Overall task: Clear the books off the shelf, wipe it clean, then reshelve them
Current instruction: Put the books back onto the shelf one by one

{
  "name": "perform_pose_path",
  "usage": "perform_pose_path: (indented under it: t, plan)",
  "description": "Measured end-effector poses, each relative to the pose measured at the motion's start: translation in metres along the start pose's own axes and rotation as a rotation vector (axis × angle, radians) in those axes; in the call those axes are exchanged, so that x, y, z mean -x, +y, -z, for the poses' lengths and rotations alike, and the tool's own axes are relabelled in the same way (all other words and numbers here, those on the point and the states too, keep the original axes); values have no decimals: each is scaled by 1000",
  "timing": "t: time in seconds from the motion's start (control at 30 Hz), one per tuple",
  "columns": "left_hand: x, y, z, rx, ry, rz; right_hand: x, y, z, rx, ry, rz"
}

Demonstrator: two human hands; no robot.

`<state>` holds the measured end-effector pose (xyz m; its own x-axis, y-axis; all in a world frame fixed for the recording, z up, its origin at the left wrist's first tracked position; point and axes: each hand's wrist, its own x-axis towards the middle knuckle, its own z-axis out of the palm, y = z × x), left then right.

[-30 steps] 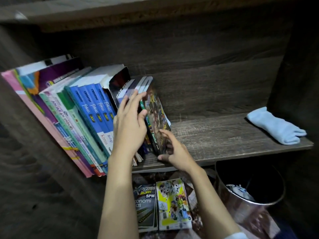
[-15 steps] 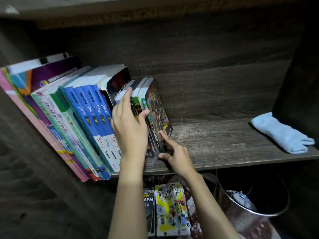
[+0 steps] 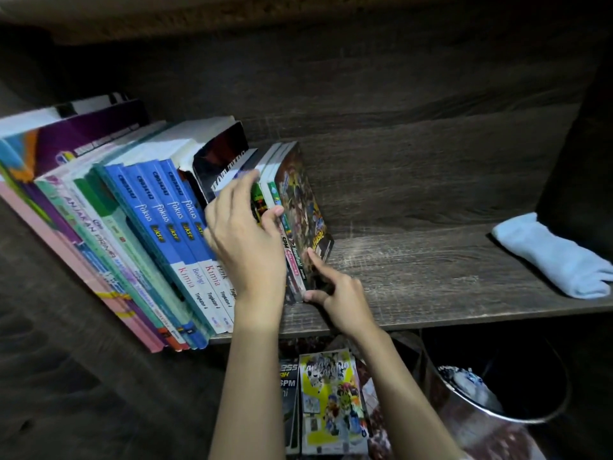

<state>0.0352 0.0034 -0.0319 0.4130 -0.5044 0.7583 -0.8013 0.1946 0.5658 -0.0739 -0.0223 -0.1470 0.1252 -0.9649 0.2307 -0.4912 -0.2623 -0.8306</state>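
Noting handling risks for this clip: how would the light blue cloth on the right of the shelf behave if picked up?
The light blue cloth lies slumped and folded on the shelf, so it would probably droop limply. It looks soft and thin, likely light. It seems unlikely to roll or break.

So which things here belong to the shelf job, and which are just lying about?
Job:
- row of books
- comic at the row's right end, both hands on it: left hand, right hand
- shelf
- blue cloth
- books below, probably

Lying about:
- metal bin

head cam | looks forward-down | close to shelf (image 3: 431,277)
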Motion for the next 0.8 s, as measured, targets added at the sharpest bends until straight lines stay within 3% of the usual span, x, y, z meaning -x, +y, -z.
perform_pose_path:
  t: [0.37,0.5,0.8]
  plan:
    - [-4,4,13,-38,-98,15,4,-9,-4,130,-7,-59]
    - [-9,1,28,47,54,71,10,-18,-5,174,5,-48]
    - [4,-11,20,-187,159,-30,15,-24,-14,196,43,-59]
